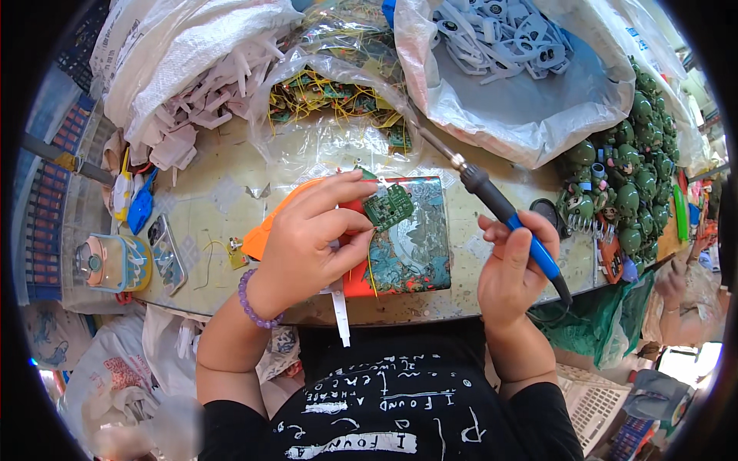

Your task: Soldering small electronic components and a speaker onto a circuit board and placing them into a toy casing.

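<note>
My left hand (311,230), a beaded bracelet at its wrist, pinches a small green circuit board (390,206) at its near left edge. From the fingertips a thin yellow wire (372,269) hangs down. Below the same hand a white plastic strip (340,315) sticks out; whether the hand holds it I cannot tell. An orange plastic piece (270,224) lies partly hidden behind the hand. Under the board is a flat red and teal patterned box (423,250). My right hand (516,265) grips a soldering iron (492,196) by its blue and black handle, its tip pointing up-left, apart from the board.
At the back are a bag of circuit boards with yellow wires (330,96), white sacks of plastic parts (523,138) and loose white pieces (181,142). Green figures (626,177) are heaped at the right. A phone (167,253) and a cup-like container (115,263) stand at the left.
</note>
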`<control>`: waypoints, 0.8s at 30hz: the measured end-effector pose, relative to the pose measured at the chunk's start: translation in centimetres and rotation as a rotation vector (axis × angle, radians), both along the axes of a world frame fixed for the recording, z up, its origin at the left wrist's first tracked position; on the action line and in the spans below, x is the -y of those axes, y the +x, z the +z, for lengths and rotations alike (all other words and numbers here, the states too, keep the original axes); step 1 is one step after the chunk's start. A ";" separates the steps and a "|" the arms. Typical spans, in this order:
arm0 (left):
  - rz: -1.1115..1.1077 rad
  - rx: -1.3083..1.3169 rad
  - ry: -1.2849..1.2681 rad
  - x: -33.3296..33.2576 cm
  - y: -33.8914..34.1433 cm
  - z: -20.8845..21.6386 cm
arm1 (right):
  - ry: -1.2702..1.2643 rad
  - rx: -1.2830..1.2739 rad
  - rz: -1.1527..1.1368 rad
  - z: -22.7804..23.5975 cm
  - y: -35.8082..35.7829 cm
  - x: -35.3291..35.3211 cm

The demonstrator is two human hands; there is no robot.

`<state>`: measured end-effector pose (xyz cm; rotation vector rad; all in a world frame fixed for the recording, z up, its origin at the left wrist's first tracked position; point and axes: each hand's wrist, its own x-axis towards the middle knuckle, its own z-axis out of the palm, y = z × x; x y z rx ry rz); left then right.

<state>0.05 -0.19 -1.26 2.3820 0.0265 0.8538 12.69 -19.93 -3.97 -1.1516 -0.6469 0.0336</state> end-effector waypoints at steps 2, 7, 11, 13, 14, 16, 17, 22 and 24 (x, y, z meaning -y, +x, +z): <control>-0.053 -0.066 0.004 -0.1 -0.1 -0.2 | -0.054 0.124 0.016 0.1 0.1 1.2; -0.003 -0.077 0.012 0.3 -0.2 0.0 | -0.167 0.498 0.042 0.6 0.5 4.4; 0.017 -0.099 0.035 0.5 -0.2 0.3 | -0.121 0.636 0.325 0.4 0.8 6.4; 0.019 -0.104 0.051 0.6 -0.1 0.4 | -0.157 0.667 0.337 0.4 0.5 6.5; 0.021 -0.105 0.067 0.6 -0.1 0.4 | -0.178 0.693 0.344 0.5 0.5 6.5; 0.025 -0.111 0.069 0.7 -0.1 0.5 | -0.201 0.726 0.356 0.6 0.4 6.4; 0.029 -0.115 0.072 0.7 0.0 0.6 | -0.223 0.761 0.369 0.6 0.4 6.4; 0.028 -0.120 0.090 0.7 0.0 0.8 | -0.223 0.795 0.378 0.6 0.3 6.1; 0.028 -0.128 0.090 0.7 0.0 0.8 | -0.226 0.790 0.367 0.5 0.2 6.1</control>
